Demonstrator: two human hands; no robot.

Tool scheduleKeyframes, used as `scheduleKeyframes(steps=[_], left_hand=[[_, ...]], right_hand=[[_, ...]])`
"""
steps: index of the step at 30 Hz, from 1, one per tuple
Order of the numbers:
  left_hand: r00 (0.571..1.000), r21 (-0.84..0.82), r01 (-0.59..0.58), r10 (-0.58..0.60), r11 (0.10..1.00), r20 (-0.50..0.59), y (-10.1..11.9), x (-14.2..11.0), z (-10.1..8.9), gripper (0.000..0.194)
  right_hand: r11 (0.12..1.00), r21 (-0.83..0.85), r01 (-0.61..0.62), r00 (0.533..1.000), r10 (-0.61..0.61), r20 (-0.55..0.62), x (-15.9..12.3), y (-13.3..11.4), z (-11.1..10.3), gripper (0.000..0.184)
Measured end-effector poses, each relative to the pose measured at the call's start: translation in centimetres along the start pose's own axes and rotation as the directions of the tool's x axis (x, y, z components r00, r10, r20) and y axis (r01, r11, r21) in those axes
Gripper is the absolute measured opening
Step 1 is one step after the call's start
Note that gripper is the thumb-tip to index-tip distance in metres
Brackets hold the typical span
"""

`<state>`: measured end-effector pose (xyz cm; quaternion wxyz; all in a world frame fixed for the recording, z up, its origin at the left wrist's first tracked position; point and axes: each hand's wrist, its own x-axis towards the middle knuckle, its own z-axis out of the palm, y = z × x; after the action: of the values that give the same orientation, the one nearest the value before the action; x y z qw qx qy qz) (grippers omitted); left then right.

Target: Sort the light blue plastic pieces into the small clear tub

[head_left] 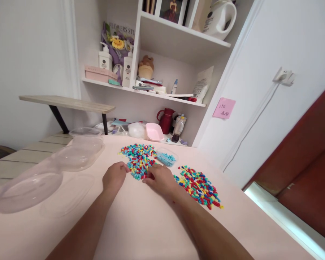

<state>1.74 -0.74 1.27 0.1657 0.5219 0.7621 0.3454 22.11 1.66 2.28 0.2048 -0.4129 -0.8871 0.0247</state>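
Observation:
Small plastic building bricks in red, blue, yellow and green lie in a heap (141, 164) on the pink table top. At the heap's left edge is my left hand (115, 177), its fingers curled together; anything inside them is too small to make out. My right hand (162, 178) reaches over the heap's right edge with bent fingers and the thumb low, and its fingertips are partly hidden. Just beyond it stands a clear tub (166, 157) holding light blue bricks. A second brick pile (199, 186) spreads to the right of my right hand.
Several clear plastic containers (76, 159) stand along the left side, with a clear lid (67, 195) lying nearer. A pink tray (154, 132), a dark red jug (166, 121) and a bottle (179, 128) are at the back under the shelves. A small wooden shelf (67, 103) rises back left.

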Motion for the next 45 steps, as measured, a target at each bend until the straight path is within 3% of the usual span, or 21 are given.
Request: scheduleKeyframes(steps=[5, 8, 10, 12, 15, 19, 23, 26, 34, 45], left_hand=[[1.000, -0.010, 0.008, -0.008, 1.000, 0.004, 0.1, -0.2, -0.1, 0.027], [1.000, -0.022, 0.005, -0.005, 1.000, 0.004, 0.1, -0.2, -0.1, 0.025], [1.000, -0.022, 0.007, -0.007, 1.000, 0.009, 0.1, 0.0, -0.1, 0.025], [1.000, -0.022, 0.002, -0.001, 1.000, 0.015, 0.0, 0.1, -0.1, 0.025], [1.000, -0.023, -0.004, 0.005, 1.000, 0.025, -0.2, 0.4, -0.1, 0.025], [0.999, -0.019, 0.000, 0.001, 1.000, 0.035, -0.4, 0.6, 0.0, 0.025], [0.999, -0.031, -0.020, 0.021, 0.999, 0.036, -0.6, 0.7, 0.1, 0.024], [0.999, -0.035, -0.012, 0.013, 0.999, 0.042, -0.6, 0.7, 0.1, 0.024], [0.999, -0.023, 0.007, -0.006, 1.000, 0.049, -0.4, 0.8, 0.1, 0.026], [0.999, -0.016, 0.014, -0.013, 1.000, 0.044, -0.5, 0.6, 0.1, 0.025]], right_hand=[[0.986, 0.169, 0.011, 0.999, -0.016, 0.031, -0.1, 2.2, -0.9, 0.010], [0.975, 0.215, 0.055, 0.992, -0.028, -0.126, 0.1, 4.0, -2.3, 0.005], [0.983, 0.178, 0.049, 0.958, 0.004, -0.287, 0.5, 5.2, -3.0, 0.008], [0.992, 0.125, -0.015, 0.912, 0.064, -0.404, 0.8, 6.3, -3.2, 0.012], [0.990, 0.042, -0.135, 0.881, 0.139, -0.452, 1.1, 7.6, -2.8, 0.023], [0.986, 0.051, -0.160, 0.882, 0.166, -0.441, 0.8, 7.8, -2.3, 0.042], [0.974, 0.225, 0.000, 0.927, 0.084, -0.365, 0.5, 6.3, -2.3, 0.026], [0.966, 0.252, 0.064, 0.967, 0.002, -0.253, 0.5, 5.5, -2.0, 0.023], [0.983, 0.183, 0.013, 1.000, -0.013, -0.002, 0.3, 5.2, -0.6, 0.028], [0.998, 0.019, -0.066, 0.997, 0.065, 0.044, 1.0, 4.0, -0.1, 0.020]])
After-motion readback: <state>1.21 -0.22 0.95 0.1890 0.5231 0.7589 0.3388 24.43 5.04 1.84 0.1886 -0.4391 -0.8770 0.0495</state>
